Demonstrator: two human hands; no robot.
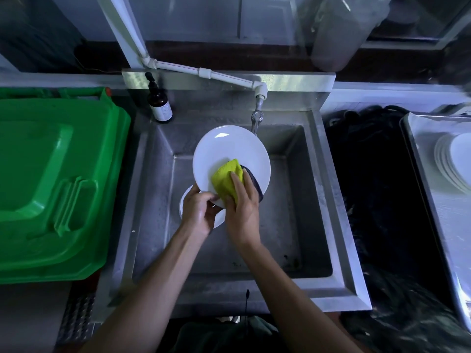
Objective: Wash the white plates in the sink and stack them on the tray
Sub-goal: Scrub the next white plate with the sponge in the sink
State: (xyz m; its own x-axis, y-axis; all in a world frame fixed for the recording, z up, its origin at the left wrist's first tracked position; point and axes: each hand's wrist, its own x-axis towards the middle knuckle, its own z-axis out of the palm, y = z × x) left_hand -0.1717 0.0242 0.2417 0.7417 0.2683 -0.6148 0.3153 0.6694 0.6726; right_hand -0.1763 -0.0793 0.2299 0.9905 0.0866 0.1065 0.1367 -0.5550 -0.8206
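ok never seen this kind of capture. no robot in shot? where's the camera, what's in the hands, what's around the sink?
No robot: these are a person's two bare hands. The single picture comes from a wide-angle camera worn on the head, looking down, so straight edges bend.

The left hand grips the near rim of a white plate, held tilted over the steel sink. The right hand presses a yellow sponge with a dark backing against the plate's face. A second plate lies below in the basin, mostly hidden.

At the back stand a tap and a brown pump bottle. A green bin lid lies left; at right, a metal tray holds stacked plates.
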